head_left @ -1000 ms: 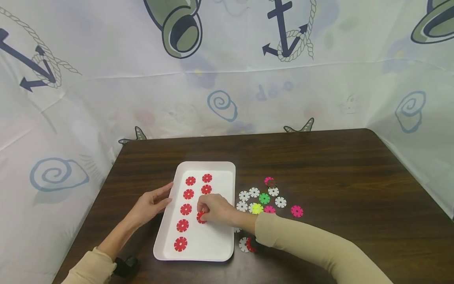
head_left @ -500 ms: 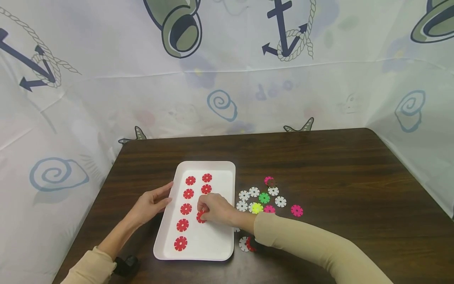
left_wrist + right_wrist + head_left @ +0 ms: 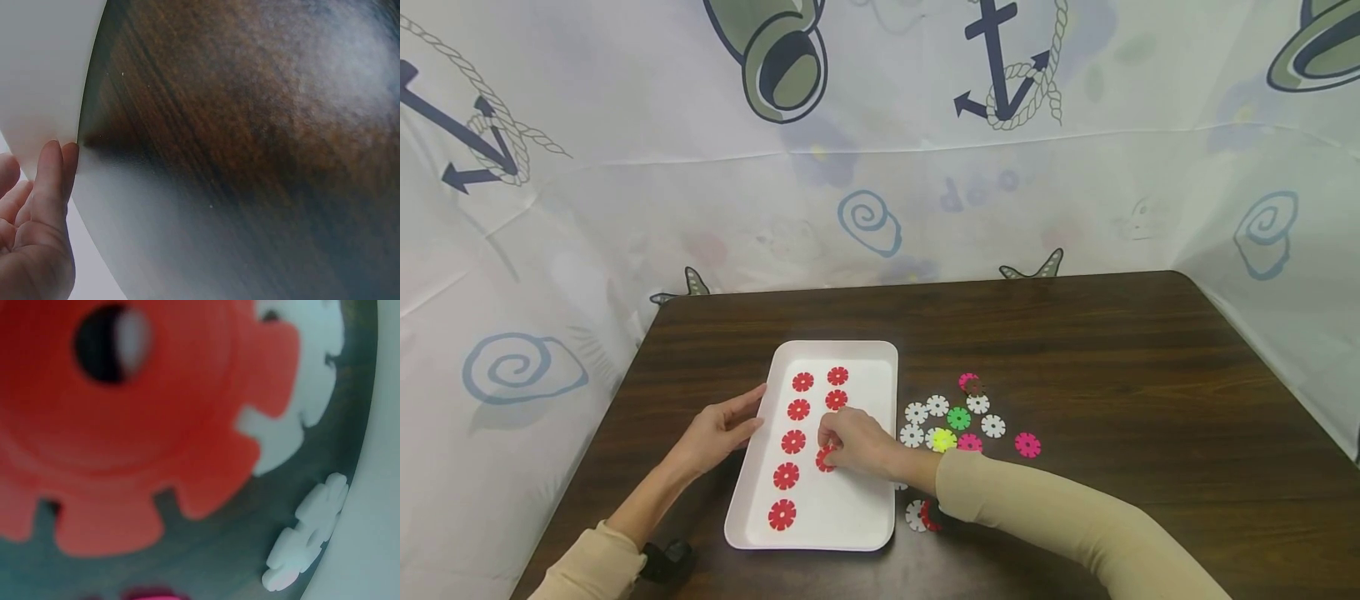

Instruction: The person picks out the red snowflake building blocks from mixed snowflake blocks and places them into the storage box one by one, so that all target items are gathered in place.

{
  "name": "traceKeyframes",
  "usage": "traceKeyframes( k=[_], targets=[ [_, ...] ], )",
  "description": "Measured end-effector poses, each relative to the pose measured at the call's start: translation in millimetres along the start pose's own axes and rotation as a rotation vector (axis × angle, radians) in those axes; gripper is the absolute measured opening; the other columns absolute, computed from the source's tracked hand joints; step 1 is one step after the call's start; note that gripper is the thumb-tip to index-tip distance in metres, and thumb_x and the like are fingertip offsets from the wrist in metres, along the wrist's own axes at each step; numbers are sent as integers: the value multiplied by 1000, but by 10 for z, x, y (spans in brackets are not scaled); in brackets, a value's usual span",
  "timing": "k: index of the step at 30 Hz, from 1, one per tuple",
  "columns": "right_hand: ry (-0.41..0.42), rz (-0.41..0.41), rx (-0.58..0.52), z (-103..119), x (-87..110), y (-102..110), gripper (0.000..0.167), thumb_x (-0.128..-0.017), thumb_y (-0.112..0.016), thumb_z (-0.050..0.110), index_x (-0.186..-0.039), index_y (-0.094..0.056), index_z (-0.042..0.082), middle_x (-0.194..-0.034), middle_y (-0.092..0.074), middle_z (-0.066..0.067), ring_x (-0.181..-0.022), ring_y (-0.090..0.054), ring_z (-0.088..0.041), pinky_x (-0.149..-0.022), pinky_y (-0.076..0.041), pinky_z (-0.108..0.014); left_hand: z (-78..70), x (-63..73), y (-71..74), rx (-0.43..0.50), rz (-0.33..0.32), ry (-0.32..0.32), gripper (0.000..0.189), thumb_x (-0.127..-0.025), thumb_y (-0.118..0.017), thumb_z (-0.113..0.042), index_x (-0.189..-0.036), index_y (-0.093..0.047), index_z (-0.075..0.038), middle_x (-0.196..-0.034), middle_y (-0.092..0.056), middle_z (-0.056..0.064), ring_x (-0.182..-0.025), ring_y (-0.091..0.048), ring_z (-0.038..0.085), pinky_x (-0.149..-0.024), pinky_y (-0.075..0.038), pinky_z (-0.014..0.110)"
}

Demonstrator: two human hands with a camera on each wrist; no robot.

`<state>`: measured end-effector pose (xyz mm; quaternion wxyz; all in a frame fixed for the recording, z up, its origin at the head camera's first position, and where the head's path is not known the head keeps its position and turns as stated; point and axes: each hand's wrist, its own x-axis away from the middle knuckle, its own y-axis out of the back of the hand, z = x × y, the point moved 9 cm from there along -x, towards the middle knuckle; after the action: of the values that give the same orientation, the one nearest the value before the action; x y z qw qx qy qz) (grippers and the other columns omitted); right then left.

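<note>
In the head view, a white tray [image 3: 857,525] lies on the table with red notched plastic discs in two columns, several on the left and fewer on the right. My left hand [image 3: 718,433] touches the tray's left rim with its fingertips and thumb. The left wrist view shows the fingers [image 3: 47,181] nearly straight against the tray edge. My right hand [image 3: 857,442] is over the tray, fingers curled and thumb down on a red notched disc [image 3: 824,460] in the right column, which it partly covers. The right hand itself is outside the right wrist view.
Right of the tray lie loose notched discs: several white [image 3: 937,406], a green [image 3: 958,418], a yellow [image 3: 944,440] and some pink ones [image 3: 1027,445]. A red disc [image 3: 125,487] overlaps a white one close to the right wrist camera. A patterned cloth [image 3: 737,217] hangs behind the table.
</note>
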<state>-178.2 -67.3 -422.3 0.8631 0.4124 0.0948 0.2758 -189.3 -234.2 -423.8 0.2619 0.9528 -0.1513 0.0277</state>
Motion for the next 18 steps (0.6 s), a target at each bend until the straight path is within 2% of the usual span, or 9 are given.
traceKeyframes(
  k=[11, 18],
  targets=[
    [-1, -6, -3, -4, -1, -5, 14, -77, -77, 10, -84, -65, 12, -73, -55, 4, -67, -45, -4, -60, -40, -13, 6, -2, 1, 0, -3, 1, 61, -90, -62, -13, -145, -35, -4, -142, -41, 26, -116, -55, 40, -87, -53, 37],
    [-7, -27, -86, -24, 25, 28, 11, -78, -75, 7, -83, -66, 10, -73, -56, 5, -67, -47, -4, -60, -42, -14, 12, -5, -1, -3, -6, -2, 61, -90, -63, -13, -145, -35, -5, -140, -43, 27, -113, -58, 39, -86, -53, 38]
  ],
)
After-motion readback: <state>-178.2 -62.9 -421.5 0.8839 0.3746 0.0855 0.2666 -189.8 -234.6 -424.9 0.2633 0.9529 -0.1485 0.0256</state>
